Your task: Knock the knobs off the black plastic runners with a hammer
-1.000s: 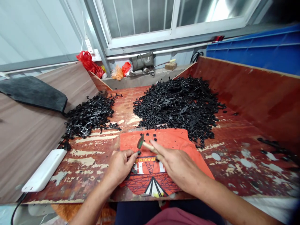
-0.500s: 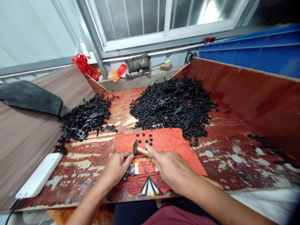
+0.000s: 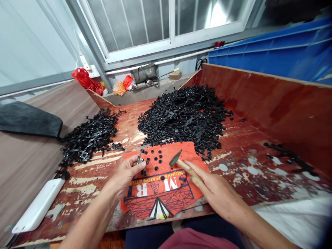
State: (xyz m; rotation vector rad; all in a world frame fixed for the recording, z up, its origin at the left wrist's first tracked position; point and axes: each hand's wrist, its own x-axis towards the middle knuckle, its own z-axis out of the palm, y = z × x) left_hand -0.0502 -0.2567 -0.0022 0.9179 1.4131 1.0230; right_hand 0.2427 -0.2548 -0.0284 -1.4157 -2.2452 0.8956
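My right hand [image 3: 214, 185] is closed round the wooden handle of a small hammer [image 3: 188, 168], its dark green head raised over an orange printed cloth [image 3: 178, 197]. Between the thumb and fingers of my left hand [image 3: 127, 174] is a black jointed metal piece [image 3: 140, 159], held up above the cloth's left side. Several small round black caps [image 3: 156, 159] lie on the cloth between the two hands. One more cap [image 3: 162, 178] rests lower, on the printed lettering.
A large heap of black metal parts [image 3: 178, 117] is behind the cloth. To the left are a smaller heap [image 3: 90, 135] and a white oblong device [image 3: 38, 205]. Wooden boards [image 3: 259, 93] wall the red worktop, with a blue crate [image 3: 272, 48] beyond.
The hammer has moved right, away from my left hand. My left hand has lifted the black jointed piece off the cloth's lower left. The view has shifted slightly.
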